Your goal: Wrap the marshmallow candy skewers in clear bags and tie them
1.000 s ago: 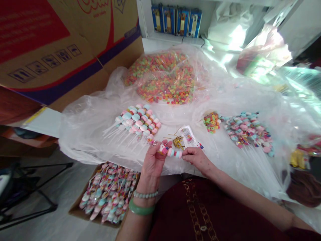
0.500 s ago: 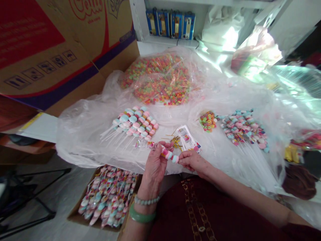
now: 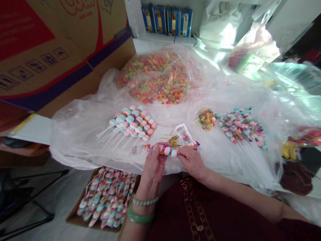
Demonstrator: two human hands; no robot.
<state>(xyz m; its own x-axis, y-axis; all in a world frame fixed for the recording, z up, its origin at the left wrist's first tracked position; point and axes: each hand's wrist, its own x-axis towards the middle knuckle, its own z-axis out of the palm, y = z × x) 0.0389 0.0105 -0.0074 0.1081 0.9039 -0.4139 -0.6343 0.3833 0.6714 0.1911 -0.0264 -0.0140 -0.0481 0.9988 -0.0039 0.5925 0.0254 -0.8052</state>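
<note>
My left hand (image 3: 154, 160) is closed around a marshmallow skewer (image 3: 168, 151) and a printed clear wrapper (image 3: 140, 148), which sticks out to the left past my fingers. Pink and pale blue marshmallows show between my two hands. At the skewer's right end, my right hand (image 3: 188, 158) pinches with thumb and fingertips; whether it grips the stick or the wrapper's edge is too small to tell. Just beyond my hands lie gold twist ties (image 3: 175, 141) and a stack of flat printed wrappers (image 3: 185, 134). Unwrapped marshmallow skewers (image 3: 134, 122) are piled to the left.
Wrapped skewers (image 3: 243, 126) lie at right beside a small heap of ring candies (image 3: 207, 119). A large clear bag of ring candies (image 3: 160, 77) sits behind. A big carton (image 3: 75, 60) stands at left; below the table edge is a box (image 3: 72, 219) full of wrapped skewers.
The skewer's right end has swung up from a downward tilt, and less of it shows between my hands. My right hand has come closer to the left. The whole view has shifted slightly.
</note>
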